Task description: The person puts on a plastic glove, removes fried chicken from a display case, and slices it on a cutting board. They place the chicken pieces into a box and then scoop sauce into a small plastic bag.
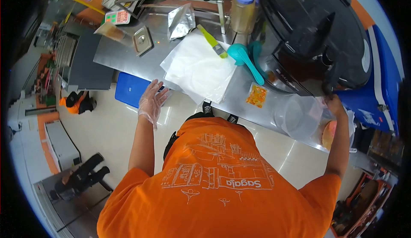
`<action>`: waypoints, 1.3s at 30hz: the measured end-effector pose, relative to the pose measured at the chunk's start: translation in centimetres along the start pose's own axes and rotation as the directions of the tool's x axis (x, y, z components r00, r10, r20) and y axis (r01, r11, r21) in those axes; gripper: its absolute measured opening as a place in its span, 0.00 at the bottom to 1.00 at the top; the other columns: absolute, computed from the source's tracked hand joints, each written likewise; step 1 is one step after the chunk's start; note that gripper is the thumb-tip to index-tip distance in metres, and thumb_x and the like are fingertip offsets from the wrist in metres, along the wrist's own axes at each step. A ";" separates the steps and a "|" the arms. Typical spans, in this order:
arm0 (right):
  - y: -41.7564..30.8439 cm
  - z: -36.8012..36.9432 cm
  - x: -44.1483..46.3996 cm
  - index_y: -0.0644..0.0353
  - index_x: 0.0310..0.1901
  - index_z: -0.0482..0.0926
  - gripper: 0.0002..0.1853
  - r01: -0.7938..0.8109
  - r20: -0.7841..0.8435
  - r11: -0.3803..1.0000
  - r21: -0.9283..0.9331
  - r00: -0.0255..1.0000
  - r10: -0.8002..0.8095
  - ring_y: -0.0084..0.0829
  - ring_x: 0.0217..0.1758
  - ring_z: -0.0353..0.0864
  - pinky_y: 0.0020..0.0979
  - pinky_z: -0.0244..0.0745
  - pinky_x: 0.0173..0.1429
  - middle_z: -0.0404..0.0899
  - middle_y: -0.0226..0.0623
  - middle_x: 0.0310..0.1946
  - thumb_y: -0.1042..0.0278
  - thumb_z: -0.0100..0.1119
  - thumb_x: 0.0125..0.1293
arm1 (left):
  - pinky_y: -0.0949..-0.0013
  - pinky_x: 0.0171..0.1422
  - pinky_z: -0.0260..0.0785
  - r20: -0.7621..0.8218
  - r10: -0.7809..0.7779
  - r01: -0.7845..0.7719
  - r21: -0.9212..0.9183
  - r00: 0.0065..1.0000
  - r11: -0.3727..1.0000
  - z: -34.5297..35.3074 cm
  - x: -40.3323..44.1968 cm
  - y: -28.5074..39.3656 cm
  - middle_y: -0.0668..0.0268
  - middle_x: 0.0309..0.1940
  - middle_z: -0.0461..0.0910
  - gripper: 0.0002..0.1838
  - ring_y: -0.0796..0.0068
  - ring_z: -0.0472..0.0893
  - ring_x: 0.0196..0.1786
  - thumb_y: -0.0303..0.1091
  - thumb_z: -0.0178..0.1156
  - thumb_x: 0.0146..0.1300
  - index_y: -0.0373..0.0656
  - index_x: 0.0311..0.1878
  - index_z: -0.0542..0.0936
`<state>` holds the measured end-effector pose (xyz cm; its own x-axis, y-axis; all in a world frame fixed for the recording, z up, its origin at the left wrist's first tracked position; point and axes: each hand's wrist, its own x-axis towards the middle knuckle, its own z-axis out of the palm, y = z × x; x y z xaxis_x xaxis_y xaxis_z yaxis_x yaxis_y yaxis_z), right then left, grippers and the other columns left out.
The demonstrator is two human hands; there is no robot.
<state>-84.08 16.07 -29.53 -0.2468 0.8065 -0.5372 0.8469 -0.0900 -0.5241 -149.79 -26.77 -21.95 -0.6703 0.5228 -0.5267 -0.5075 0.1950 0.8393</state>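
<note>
My left hand, in a clear plastic glove, is raised off the table's front edge with its fingers spread and nothing in them. To its right lies a stack of white paper sheets, with a lime-green brush-like tool across its top edge. A teal ladle rests between the sheets and a big black cooker. My right hand reaches up to the cooker's lower front; its fingers are mostly hidden there. Close by stands a translucent plastic tub. A small packet with orange contents lies left of it.
Toward the back of the steel table are a silver foil pouch, a steel lid, a clear cup and a squeeze bottle. A blue cooler stands right. A blue lid-like panel is below the table's left side.
</note>
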 end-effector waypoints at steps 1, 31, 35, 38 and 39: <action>-0.2 0.1 -0.5 0.68 0.40 0.83 0.11 0.012 -0.054 0.999 -0.049 0.998 -0.014 0.35 0.39 0.86 0.38 0.79 0.44 0.84 0.42 0.28 0.66 0.61 0.68 | 0.61 0.69 0.71 0.004 0.000 0.000 0.013 1.000 1.000 0.0 0.0 0.0 0.53 0.75 0.69 0.36 0.57 0.77 0.69 0.39 0.62 0.75 0.37 0.80 0.61; 2.9 -0.6 1.3 0.67 0.29 0.83 0.14 0.387 0.066 0.774 -0.501 0.909 -0.412 0.50 0.30 0.79 0.47 0.72 0.39 0.80 0.55 0.26 0.62 0.68 0.60 | 0.60 0.72 0.68 0.018 -0.028 0.028 0.010 0.999 1.000 -2.5 0.3 -1.4 0.56 0.73 0.72 0.38 0.60 0.77 0.67 0.42 0.64 0.72 0.38 0.79 0.63; 4.3 -0.8 2.2 0.67 0.29 0.83 0.10 0.432 0.064 0.827 -0.360 0.896 -0.440 0.35 0.25 0.76 0.39 0.69 0.33 0.78 0.45 0.20 0.67 0.63 0.60 | 0.60 0.71 0.69 -0.005 -0.017 0.017 -0.025 1.000 1.000 -1.8 0.0 -1.1 0.57 0.73 0.73 0.37 0.61 0.79 0.66 0.43 0.64 0.72 0.38 0.79 0.64; 2.0 -0.7 1.0 0.66 0.28 0.82 0.04 0.301 0.145 0.920 -0.251 0.951 -0.272 0.27 0.30 0.78 0.34 0.72 0.37 0.80 0.35 0.23 0.75 0.63 0.57 | 0.62 0.70 0.70 0.021 -0.016 0.017 -0.060 1.000 0.998 -1.7 0.2 -1.1 0.58 0.71 0.74 0.35 0.63 0.78 0.66 0.42 0.64 0.73 0.39 0.78 0.66; 2.2 -0.9 1.2 0.65 0.27 0.82 0.02 0.218 0.152 0.940 -0.262 0.971 -0.182 0.25 0.34 0.80 0.30 0.75 0.41 0.83 0.32 0.27 0.80 0.64 0.55 | 0.62 0.70 0.70 0.044 -0.014 0.016 -0.059 0.999 0.998 -1.8 0.3 -1.2 0.58 0.71 0.74 0.35 0.63 0.78 0.65 0.42 0.64 0.73 0.39 0.78 0.66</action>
<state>-82.03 17.36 -30.69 -0.4661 0.7107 -0.5269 0.8660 0.2443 -0.4364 -150.35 -28.32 -23.40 -0.6388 0.5562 -0.5317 -0.5495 0.1540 0.8212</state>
